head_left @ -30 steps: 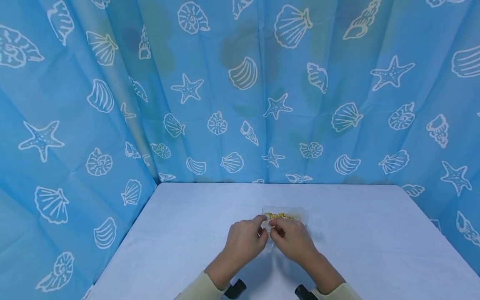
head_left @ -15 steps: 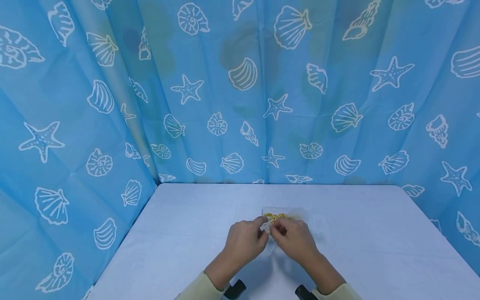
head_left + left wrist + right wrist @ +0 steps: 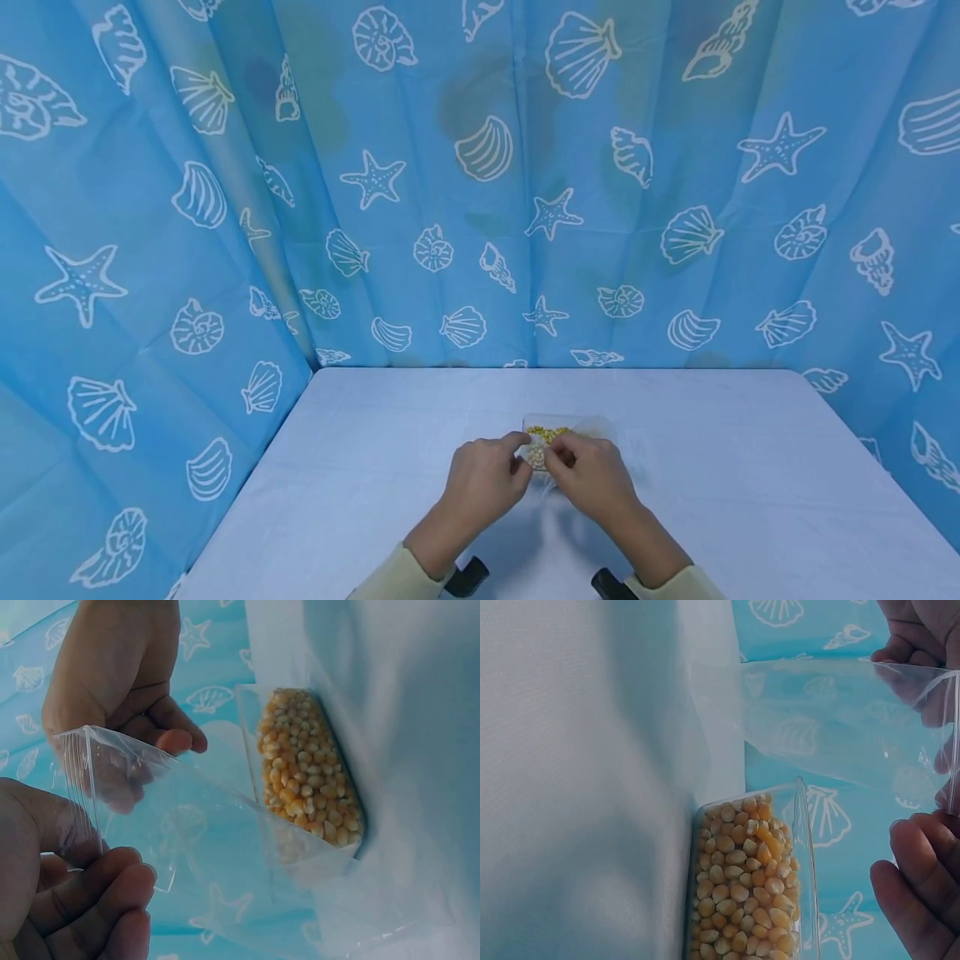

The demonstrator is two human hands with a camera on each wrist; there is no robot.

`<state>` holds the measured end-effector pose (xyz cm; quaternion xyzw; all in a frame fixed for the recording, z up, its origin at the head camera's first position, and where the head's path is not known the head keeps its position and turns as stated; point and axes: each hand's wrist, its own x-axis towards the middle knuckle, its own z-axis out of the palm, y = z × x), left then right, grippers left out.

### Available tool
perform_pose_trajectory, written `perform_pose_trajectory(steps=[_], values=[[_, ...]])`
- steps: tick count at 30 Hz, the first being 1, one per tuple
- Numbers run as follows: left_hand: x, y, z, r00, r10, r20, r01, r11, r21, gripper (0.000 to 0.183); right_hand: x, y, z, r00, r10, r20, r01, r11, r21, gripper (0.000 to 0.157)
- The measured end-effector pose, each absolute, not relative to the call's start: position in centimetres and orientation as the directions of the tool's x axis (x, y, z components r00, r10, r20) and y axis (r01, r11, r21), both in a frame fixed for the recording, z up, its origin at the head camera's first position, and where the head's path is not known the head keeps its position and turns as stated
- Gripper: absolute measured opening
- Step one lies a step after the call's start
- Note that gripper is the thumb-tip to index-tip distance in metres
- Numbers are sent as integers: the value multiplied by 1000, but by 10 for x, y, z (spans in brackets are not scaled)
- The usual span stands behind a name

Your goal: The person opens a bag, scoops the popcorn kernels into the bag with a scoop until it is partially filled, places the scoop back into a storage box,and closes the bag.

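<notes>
My left hand [image 3: 486,475] pinches one edge of a clear plastic bag [image 3: 191,806] near its ribbed top strip, its thumb lying along the strip in the left wrist view. Opposite it, my right hand [image 3: 592,475] has thumb and forefinger brought together at the bag's other top edge. Between the hands the film hangs with no contents visible in it. Just beyond stands a clear box [image 3: 807,855] holding yellow corn kernels [image 3: 307,776], paler ones nearer me. In the head view my fingers partly cover the box and the bag is barely visible.
The box stands on a table with a white cloth [image 3: 390,433]. A blue curtain [image 3: 420,200] printed with shells and starfish hangs behind and along the left. Black wrist cameras [image 3: 467,577] sit at both cuffs.
My hands have moved slightly apart, the left a little leftward. The whitish crumpled film between my fingertips has thinned from view, and more pale kernels show there.
</notes>
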<state>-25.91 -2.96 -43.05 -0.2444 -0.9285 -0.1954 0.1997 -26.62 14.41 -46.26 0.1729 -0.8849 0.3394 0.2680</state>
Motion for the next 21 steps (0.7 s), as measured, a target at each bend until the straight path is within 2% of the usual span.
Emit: perform_pose_trajectory(steps=[6,12,18,21], values=[[-260,-34,-426,-791,350,502,519,818,249,18,-266,145,-461,-807,-122,578,-472,723,-505,13],[-263,-43,-419,-753,355,554,513,844,156,16,-266,151,-456,-846,-96,525,-406,754,-517,9],[-262,-47,-413,-725,407,556,570,807,153,16,-265,154,-453,-865,-107,491,-393,754,-527,3],[-263,-49,-413,-712,455,535,616,770,165,23,-265,154,-454,-880,-114,461,-384,743,-548,8]])
